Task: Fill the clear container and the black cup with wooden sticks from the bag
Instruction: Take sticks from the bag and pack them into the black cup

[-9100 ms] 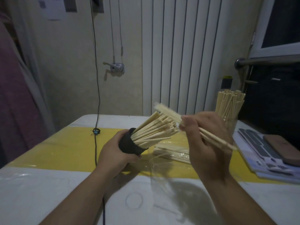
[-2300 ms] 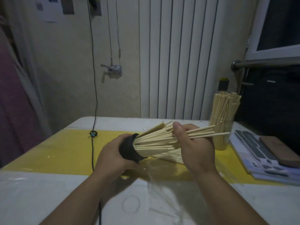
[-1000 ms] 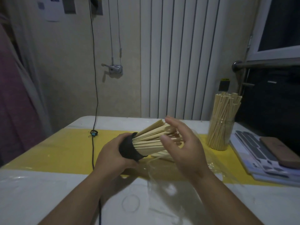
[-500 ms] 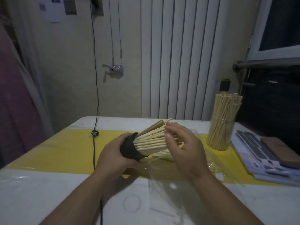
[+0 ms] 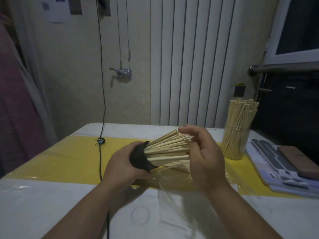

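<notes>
Black cup (image 5: 140,159) was held tipped on its side at mid-frame, the left hand (image 5: 120,163) gripping it round the base; wooden sticks (image 5: 167,147) fanned out of its mouth toward the right. The right hand (image 5: 205,156) was open, fingers loosely bent and holding nothing, with fingertips (image 5: 185,131) at the stick ends; beneath it a clear plastic bag (image 5: 174,188) lay on the table (image 5: 43,200) with a few loose sticks (image 5: 179,167) inside. At the right of the frame the clear container (image 5: 235,147) stood upright, packed with sticks.

Sticks (image 5: 166,149) in cup (image 5: 139,159) (container (image 5: 247,144) rightward)
</notes>
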